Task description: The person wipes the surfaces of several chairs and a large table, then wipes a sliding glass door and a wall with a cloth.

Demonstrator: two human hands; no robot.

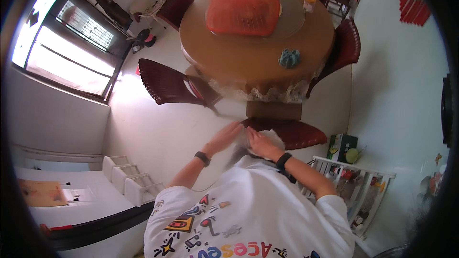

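Note:
My left hand (229, 132) is stretched forward, blurred, with its fingertips close to those of my right hand (260, 144). A pale, crumpled cloth or thin bag (276, 138) lies under and around my right hand; whether the fingers grip it is unclear. Nothing shows in my left hand, though its palm side is hidden. Both hands are in front of my white printed T-shirt (251, 193). Just beyond them is the dark red backrest of a chair (301, 134). A black band (203, 158) circles my left wrist, and another dark band (284, 160) my right.
Ahead stands a round table (247, 62) with a red mesh food cover (244, 10), a teal crumpled item (289, 58) and a yellow-lidded jar (309, 4). Another red chair (168, 82) is to the left. A white slatted rack (358, 172) and a box (342, 147) are at the right.

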